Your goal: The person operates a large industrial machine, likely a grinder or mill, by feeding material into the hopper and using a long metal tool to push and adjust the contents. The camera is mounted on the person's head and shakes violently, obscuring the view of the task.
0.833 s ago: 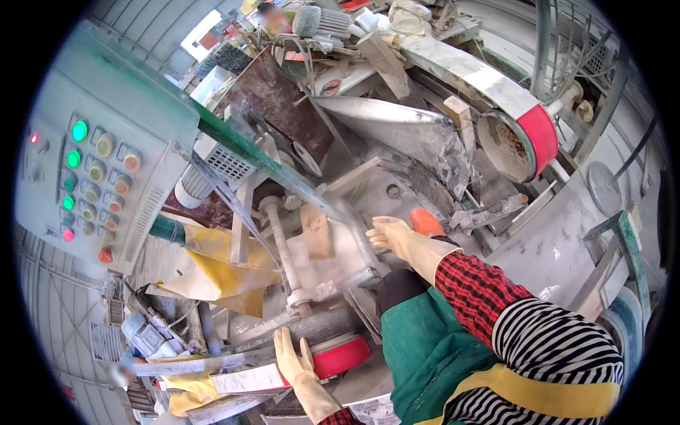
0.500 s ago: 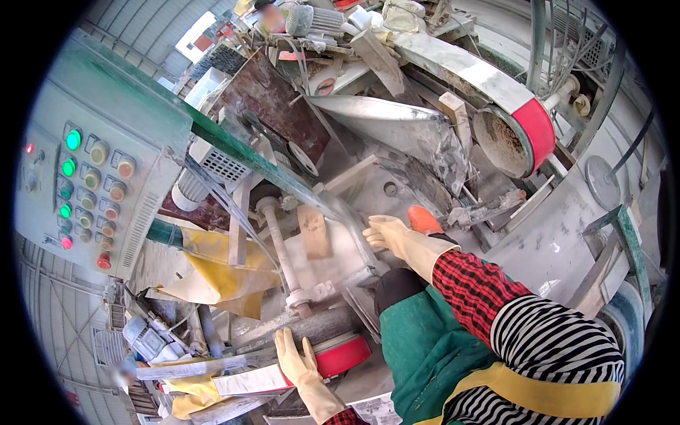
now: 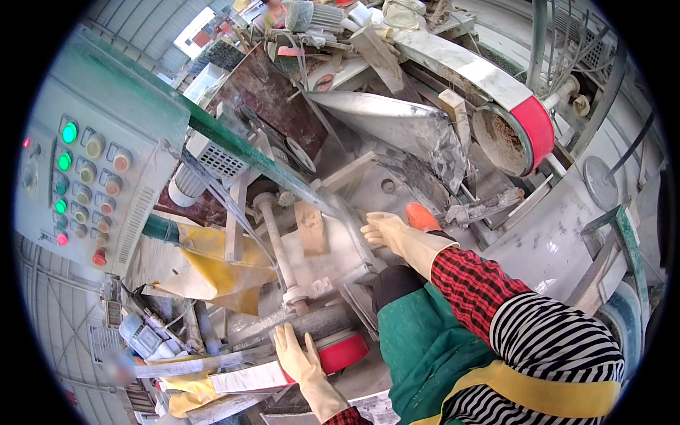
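Observation:
Pale rubber gloves cover both of my hands. My left hand (image 3: 300, 363) lies with fingers stretched and spread against the red and white curved guard (image 3: 248, 379) of a dusty machine, beside a grey roller (image 3: 319, 324). My right hand (image 3: 400, 237) reaches left with its fingers extended and close together, at or just above the edge of a metal frame (image 3: 356, 244); whether it touches cannot be made out. Neither hand shows anything held. Close to the right hand is an orange shoe tip (image 3: 422, 217). A wooden block (image 3: 312, 229) and a dusty shaft (image 3: 278, 244) are between the hands.
At left stands a control panel (image 3: 88, 188) with lit green and red buttons. A green beam (image 3: 241, 152) slants across from it. Yellow sheeting (image 3: 223, 262) hangs below. A second red and white guard (image 3: 533, 131) curves at upper right, near a bent metal sheet (image 3: 397, 127).
The view has shifted slightly, so the panel sits a little farther left. Both hands keep nearly the same place and pose.

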Available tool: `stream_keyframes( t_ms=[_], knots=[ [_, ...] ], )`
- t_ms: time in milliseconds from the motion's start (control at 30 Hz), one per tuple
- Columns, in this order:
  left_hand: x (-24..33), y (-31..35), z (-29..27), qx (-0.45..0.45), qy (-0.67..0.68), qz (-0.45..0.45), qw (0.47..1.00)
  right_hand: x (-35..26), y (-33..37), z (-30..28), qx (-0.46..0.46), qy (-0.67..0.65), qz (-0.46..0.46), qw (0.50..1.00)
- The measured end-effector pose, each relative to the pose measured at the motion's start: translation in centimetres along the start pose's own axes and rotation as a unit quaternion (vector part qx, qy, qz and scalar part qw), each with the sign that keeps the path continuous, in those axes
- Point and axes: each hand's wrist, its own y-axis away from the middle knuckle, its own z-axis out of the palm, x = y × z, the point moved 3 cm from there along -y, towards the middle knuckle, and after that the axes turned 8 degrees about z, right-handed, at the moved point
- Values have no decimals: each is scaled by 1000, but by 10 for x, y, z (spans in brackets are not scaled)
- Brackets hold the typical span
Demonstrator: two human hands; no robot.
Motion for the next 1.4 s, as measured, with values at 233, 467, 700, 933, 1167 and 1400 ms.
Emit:
stream_keyframes(
  t_ms=[233, 467, 700, 933, 1167, 1400],
  knots=[
    [12, -7, 0, 3, -12, 10, 1000, 3, -19, -19, -70, -41, -15, 997],
    [21, -7, 0, -3, -26, 5, 1000, -3, -2, -7, -23, -22, -18, 999],
    [32, -11, -1, -6, -34, 9, 999, -6, -7, -12, -40, -71, 11, 997],
    [41, -10, -2, -14, -49, 4, 999, -12, 16, 9, 28, -17, 3, 999],
    [46, -9, 1, -31, -65, -2, 997, -15, 26, 15, 21, -7, 1, 1000],
    [58, -17, -1, -34, -61, 8, 998, -5, -3, -10, -48, -30, -11, 998]
  ],
)
